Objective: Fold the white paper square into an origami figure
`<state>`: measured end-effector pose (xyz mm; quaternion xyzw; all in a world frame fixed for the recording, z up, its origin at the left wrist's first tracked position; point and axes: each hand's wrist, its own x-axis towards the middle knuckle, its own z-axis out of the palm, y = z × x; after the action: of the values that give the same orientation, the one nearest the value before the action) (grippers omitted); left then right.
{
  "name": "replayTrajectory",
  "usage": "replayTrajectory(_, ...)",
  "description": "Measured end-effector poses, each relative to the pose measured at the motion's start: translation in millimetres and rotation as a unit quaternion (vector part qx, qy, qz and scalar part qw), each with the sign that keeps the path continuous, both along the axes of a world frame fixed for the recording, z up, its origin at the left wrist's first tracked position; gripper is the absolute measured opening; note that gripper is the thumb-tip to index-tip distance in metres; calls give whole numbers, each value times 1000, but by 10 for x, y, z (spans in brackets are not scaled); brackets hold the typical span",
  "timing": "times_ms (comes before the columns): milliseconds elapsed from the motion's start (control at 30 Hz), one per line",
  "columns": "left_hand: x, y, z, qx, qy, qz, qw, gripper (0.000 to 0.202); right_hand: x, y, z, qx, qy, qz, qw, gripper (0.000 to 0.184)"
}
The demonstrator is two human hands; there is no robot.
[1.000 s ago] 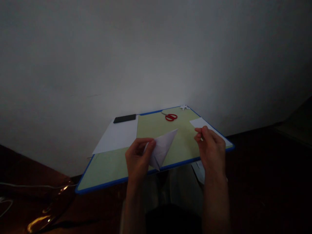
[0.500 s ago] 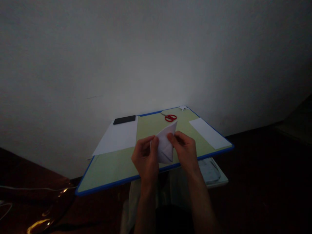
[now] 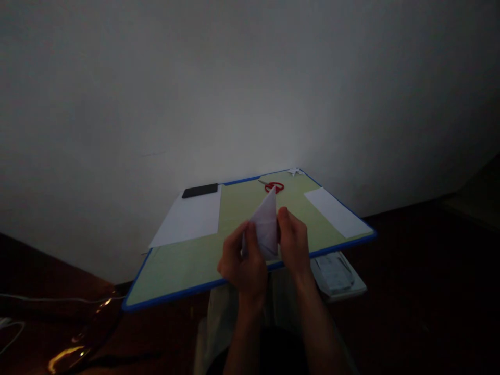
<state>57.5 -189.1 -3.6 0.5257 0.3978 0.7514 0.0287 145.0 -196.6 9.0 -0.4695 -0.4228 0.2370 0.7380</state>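
Note:
A folded sheet of white paper [image 3: 266,224], pointed at the top, is held up over the near edge of the table. My left hand [image 3: 246,258] pinches its left side, thumb on the face towards me. At the paper's right edge, my right hand [image 3: 292,239] has its thumb raised along the edge and its fingers curled behind, closed on it. Just beyond the paper's tip lie red-handled scissors [image 3: 273,186], their handles partly covered by the tip.
The light green table [image 3: 175,271] has a blue rim and stands against a wall. On it are a white sheet [image 3: 187,221] under a dark flat device [image 3: 200,190], a white paper strip [image 3: 338,211] and a small paper cutout [image 3: 296,171]. A shelf-like tray [image 3: 339,276] juts out below.
The right thumb has moved off the paper's face to its right edge. My left hand has shifted slightly right and down, and the paper's tip has swung left, now narrower.

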Motion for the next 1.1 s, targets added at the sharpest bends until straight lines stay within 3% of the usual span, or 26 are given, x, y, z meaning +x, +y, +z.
replayTrajectory(100, 30, 9, -60, 33, 5, 81, 996, 12, -87, -5, -3, -15, -47, -38, 998, 55)
replayTrajectory(233, 63, 6, -95, 42, 0, 112, 993, 12, -190, 30, -17, -14, -67, -104, 992, 53)
replayTrajectory(633, 64, -11, -86, 55, -4, 123, 991, 11, -290, 38, -45, 28, -31, -146, 988, 49)
replayTrajectory(933, 38, -20, -132, 65, 5, 94, 993, 11, -320, 26, -83, 3, -31, -174, 984, 55)
replayTrajectory(1033, 17, -5, -108, 46, 3, 85, 995, 12, -305, 55, -93, -7, -5, -149, 989, 60)
replayTrajectory(1100, -14, 19, -76, 22, -4, 65, 998, 12, -256, 59, -79, -15, 24, -78, 997, 66)
